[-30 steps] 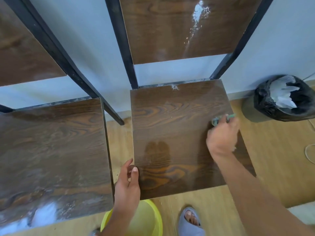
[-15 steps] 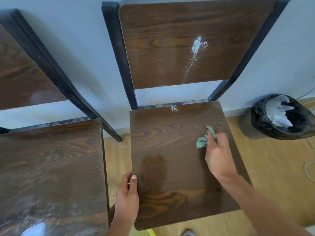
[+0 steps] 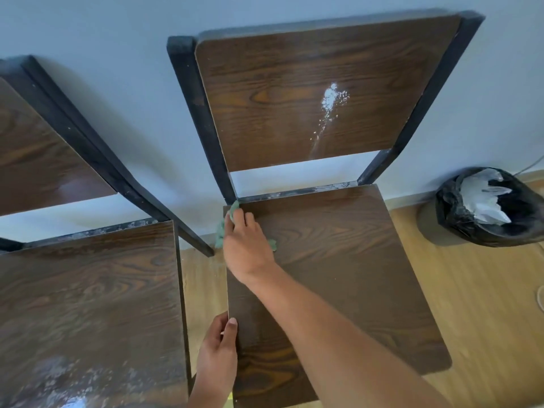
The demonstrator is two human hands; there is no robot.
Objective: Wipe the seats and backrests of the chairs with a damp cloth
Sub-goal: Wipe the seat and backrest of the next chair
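Note:
Two dark wood-grain chairs with black frames stand against a pale wall. On the right chair's seat (image 3: 347, 260), my right hand (image 3: 245, 245) presses a green cloth (image 3: 220, 231) at the seat's back left corner, and the cloth shows at both sides of the hand. My left hand (image 3: 219, 354) grips the same seat's left edge near the front. That chair's backrest (image 3: 294, 92) carries a white powdery streak (image 3: 329, 104). The left chair's seat (image 3: 88, 304) has white smears near its front, and its backrest (image 3: 35, 148) is partly out of frame.
A bin lined with a black bag (image 3: 488, 207) holding white paper stands on the wood floor (image 3: 485, 304) to the right of the chair. A narrow floor gap (image 3: 203, 290) separates the two seats. A cable (image 3: 540, 298) lies at the right edge.
My right hand has swept the cloth from the seat's right side across to its back left corner. The view has tilted up, showing the whole backrest. My left hand stays on the seat edge.

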